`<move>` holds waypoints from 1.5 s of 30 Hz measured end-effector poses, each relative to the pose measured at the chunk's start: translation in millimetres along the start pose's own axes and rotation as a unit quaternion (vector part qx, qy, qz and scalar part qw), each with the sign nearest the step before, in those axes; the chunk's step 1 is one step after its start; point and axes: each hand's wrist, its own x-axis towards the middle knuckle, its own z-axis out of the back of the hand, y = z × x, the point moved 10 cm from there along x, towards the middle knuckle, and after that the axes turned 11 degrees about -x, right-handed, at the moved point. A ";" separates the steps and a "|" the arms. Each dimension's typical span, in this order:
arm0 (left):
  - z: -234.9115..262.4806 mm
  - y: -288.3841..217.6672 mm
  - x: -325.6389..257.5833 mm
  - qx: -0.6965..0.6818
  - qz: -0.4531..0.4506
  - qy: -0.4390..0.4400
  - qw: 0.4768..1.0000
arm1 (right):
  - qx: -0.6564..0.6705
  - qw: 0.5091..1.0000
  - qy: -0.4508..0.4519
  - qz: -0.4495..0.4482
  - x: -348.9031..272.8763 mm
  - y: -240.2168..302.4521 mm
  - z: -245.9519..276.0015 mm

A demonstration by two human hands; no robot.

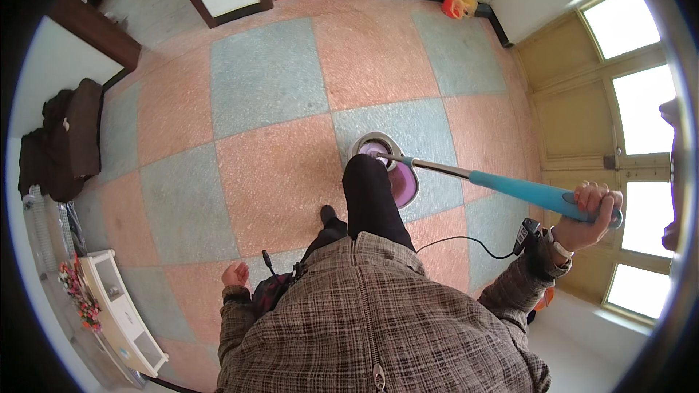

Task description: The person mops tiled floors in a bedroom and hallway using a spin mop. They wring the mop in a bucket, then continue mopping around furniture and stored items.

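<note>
So the room is floored in big pink and grey-blue checker tiles (280,175), all bent round by the fisheye. Both lower corners are blacked out by the lens, and the windows in the yellowish wooden doors (575,127) are blown out to plain white. The purple-lined bucket (403,183) is set on the tiles just past the black-trousered knee (375,200), and part of its near side is covered by that knee. The lower end of the blue-handled pole (520,194) is angled down into it, though whatever is fixed there can't really be made out.

The pole's top end is gripped by the right hand (593,215), fingers wrapped round, out near the doors. The left hand (234,274) is held well apart, low by the jacket's side, loosely curled with nothing seen in it.

A broad run of tiles is left ahead of the bucket up to the dark-framed doorways, while the left edge is taken up by a dark brown cloth heap (73,138) and a white cabinet (125,313).

Texture-wise: tiles pebbled and shiny, pole shaft smooth bare metal, grip rounded and matte-looking, jacket (313,320) woven in brown plaid.
</note>
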 end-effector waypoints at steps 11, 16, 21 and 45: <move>-15.1 26.8 -31.3 -0.126 -0.048 0.060 0.989 | -0.107 0.990 0.089 -0.029 96.5 -91.2 -174.5; 23.7 56.3 -63.4 -0.167 -0.076 -0.004 0.983 | -0.044 0.964 0.261 0.008 158.8 -162.3 -270.7; 99.4 137.8 -55.5 -0.279 -0.048 -0.079 0.956 | -0.065 0.959 0.276 0.028 181.6 -199.9 -340.2; 107.6 116.2 -41.6 -0.230 -0.035 -0.070 0.970 | 0.059 0.966 0.250 -0.001 73.6 -95.9 -245.3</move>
